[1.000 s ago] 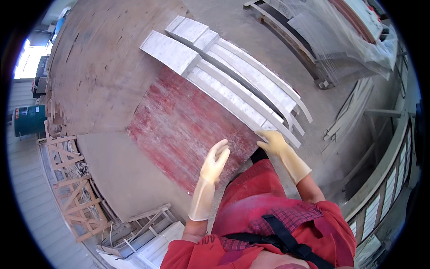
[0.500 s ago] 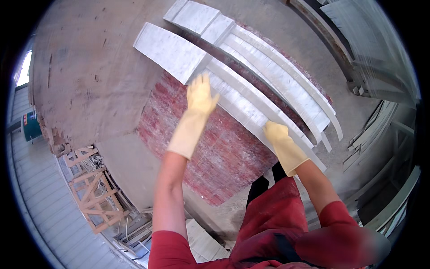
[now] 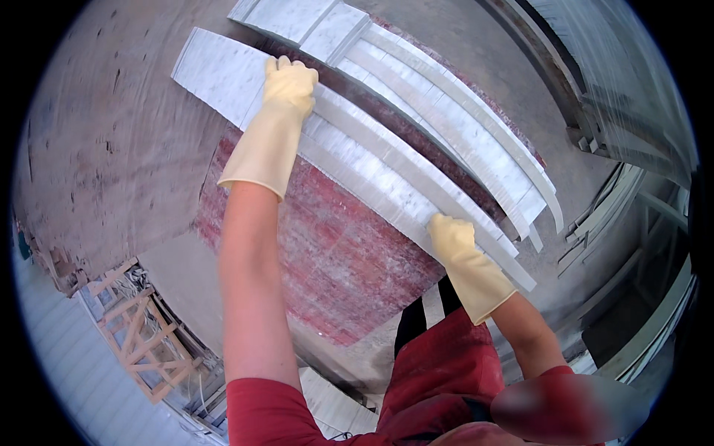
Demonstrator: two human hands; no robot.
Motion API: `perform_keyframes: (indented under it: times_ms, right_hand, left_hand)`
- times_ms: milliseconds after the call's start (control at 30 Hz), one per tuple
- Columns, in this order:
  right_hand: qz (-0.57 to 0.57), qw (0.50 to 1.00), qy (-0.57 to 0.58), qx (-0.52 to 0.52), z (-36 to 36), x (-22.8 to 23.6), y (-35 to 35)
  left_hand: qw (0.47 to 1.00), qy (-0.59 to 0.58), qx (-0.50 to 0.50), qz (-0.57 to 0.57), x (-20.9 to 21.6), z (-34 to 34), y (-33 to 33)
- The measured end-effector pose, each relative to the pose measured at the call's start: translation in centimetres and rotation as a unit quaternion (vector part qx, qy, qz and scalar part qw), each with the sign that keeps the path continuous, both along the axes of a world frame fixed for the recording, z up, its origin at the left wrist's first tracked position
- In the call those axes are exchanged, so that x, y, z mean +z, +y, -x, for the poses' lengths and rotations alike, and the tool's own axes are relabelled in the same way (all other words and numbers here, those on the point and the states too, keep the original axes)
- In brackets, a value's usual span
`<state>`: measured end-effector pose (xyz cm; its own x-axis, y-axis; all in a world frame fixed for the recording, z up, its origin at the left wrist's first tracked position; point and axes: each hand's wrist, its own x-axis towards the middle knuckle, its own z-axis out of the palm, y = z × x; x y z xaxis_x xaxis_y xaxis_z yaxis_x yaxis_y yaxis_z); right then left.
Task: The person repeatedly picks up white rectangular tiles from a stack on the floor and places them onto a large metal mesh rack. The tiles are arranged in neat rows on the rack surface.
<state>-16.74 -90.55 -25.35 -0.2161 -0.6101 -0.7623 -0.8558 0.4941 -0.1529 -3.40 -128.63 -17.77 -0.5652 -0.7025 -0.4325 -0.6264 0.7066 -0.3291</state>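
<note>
Both my hands wear cream rubber gloves. A curved row of white, grey-veined stone slabs [image 3: 219, 70] runs diagonally across a red-stained board surface [image 3: 342, 256], with pale strips along its length. My left hand [image 3: 290, 85] is closed over the upper part of this row, its fingers curled at the far edge beside a gap. Toward the row's lower right end, my right hand [image 3: 452, 234] is closed on a pale curved strip [image 3: 372, 193] at the near edge; its fingertips are hidden. A second, similar stone row [image 3: 439, 104] lies parallel beyond the gap.
A large brown sheet [image 3: 111, 126] stretches across the upper left. Wooden frames [image 3: 149, 342] and scraps lie at the lower left. On the right are long thin strips [image 3: 602, 215] and a metal beam [image 3: 547, 74]; plastic-like sheeting hangs at the upper right.
My left hand has moved up and left, from the near edge onto the stone row's top, and its fingers have curled over the far edge. My right hand stays at the near strip.
</note>
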Motion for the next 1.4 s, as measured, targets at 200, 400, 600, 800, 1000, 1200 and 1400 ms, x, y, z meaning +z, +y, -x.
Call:
perform_keyframes:
  times_ms: [200, 400, 600, 800, 1000, 1200, 1400]
  right_hand:
    - [0.031, 0.999, -0.002, 0.011, -0.1, -0.9, 0.6]
    - [0.008, 1.0, -0.011, -0.013, -0.1, -0.6, 0.1]
    - [0.014, 0.999, -0.017, -0.023, 0.2, -0.3, 0.1]
    - [0.033, 0.999, -0.03, -0.011, 0.2, -0.6, 0.8]
    - [0.036, 0.999, -0.017, -0.002, 0.1, -1.2, 1.0]
    - [0.04, 0.999, -0.011, -0.007, -0.2, -1.1, 0.8]
    - [0.062, 0.998, -0.02, -0.009, -0.1, -1.5, 1.1]
  left_hand:
    - [0.998, 0.03, -0.053, -0.015, -0.1, -0.7, 0.9]
    - [0.974, 0.226, -0.032, -0.012, 0.5, -3.1, 1.9]
    - [0.947, 0.267, 0.152, -0.095, -0.4, -7.1, 1.5]
    - [0.961, 0.147, 0.222, -0.075, 0.9, -5.1, 1.7]
    - [0.957, 0.138, 0.246, -0.064, 1.4, -4.2, 2.0]
    - [0.901, 0.23, 0.363, -0.053, 1.4, -4.5, 8.2]
    - [0.653, 0.461, 0.541, -0.262, 0.4, -8.9, 23.1]
